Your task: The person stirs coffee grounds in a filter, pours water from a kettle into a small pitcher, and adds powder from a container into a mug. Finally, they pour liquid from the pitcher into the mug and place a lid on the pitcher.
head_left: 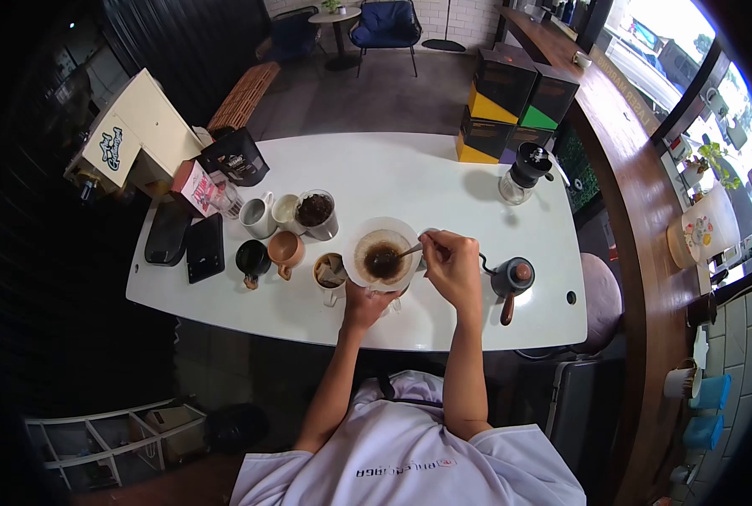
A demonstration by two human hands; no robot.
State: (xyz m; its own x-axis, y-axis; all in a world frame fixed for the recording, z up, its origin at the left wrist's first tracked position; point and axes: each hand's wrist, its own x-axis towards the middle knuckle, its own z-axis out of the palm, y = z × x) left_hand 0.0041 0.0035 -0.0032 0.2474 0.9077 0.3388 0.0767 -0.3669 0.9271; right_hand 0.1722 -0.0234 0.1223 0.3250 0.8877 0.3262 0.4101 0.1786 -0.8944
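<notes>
Coffee point(382, 265) could be spilled.
The paper cone point(399, 232) is held by the left hand point(367, 305) toward the near edge of the surface point(431, 331); the spoon point(411, 250) is pinched by the right hand point(453, 268). If the cone is tipped or poked too hard, a mess could be made.

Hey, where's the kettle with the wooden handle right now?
In the head view, the kettle stands toward the right end of the white table, to the right of the person's right hand.
</notes>
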